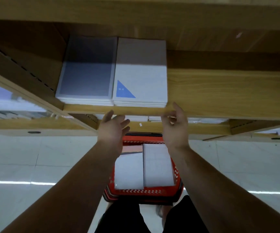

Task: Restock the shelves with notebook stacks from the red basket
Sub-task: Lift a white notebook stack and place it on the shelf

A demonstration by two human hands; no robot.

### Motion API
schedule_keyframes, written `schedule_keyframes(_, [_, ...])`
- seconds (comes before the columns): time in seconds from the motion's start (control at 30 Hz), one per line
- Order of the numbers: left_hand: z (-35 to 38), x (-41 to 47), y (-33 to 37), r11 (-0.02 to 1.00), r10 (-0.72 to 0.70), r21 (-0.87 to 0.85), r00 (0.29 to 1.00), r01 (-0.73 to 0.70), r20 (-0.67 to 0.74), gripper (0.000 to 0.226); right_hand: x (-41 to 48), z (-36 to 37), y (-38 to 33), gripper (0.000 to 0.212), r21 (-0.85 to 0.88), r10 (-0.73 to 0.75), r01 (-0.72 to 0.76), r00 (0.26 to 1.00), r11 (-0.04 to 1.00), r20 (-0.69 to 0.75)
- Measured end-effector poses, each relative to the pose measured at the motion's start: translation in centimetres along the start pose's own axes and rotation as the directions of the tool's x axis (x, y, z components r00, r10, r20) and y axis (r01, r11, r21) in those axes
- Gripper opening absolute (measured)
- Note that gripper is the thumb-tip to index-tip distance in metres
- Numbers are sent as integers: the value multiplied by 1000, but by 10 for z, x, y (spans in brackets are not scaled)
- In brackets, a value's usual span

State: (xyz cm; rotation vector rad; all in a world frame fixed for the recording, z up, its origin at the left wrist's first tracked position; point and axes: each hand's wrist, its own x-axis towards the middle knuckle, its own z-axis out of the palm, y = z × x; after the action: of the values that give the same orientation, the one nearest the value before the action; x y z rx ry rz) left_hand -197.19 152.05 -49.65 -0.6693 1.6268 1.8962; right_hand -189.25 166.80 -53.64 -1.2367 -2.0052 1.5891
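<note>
Two notebook stacks lie side by side on the wooden shelf (219, 91): a grey-covered stack (85, 78) on the left and a white stack with a blue triangle (141, 73) to its right. Just below the shelf's front edge, my left hand (112, 130) and my right hand (175, 125) hang in the air with relaxed fingers, holding nothing. Beneath them on the floor stands the red basket (146, 192), with two white notebook stacks (144, 167) inside it.
The shelf has bare wood to the right of the white stack. A lower shelf (152, 127) behind my hands carries more white items. A wooden upright (26, 91) bounds the bay on the left. Pale floor tiles (35, 165) surround the basket.
</note>
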Motion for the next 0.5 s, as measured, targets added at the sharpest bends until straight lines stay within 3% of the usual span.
schedule_keyframes(0.13, [-47, -12, -50, 985, 25, 172, 994, -6, -109, 33, -36, -7, 64, 42, -109, 111, -99, 988, 989, 107])
schedule_keyframes(0.23, [-79, -2, -99, 940, 13, 341, 995, 23, -100, 22, -47, -4, 111, 38, -245, 237, -185, 950, 952, 204])
schedule_keyframes(0.33, [-106, 26, -147, 894, -29, 444, 997, 59, -74, 33, -47, 13, 155, 39, -338, 371, -272, 886, 901, 277])
schedule_keyframes(0.5, [-147, 92, -217, 758, -51, 648, 996, 82, -66, 52, -49, 55, 233, 44, -443, 449, -278, 823, 853, 349])
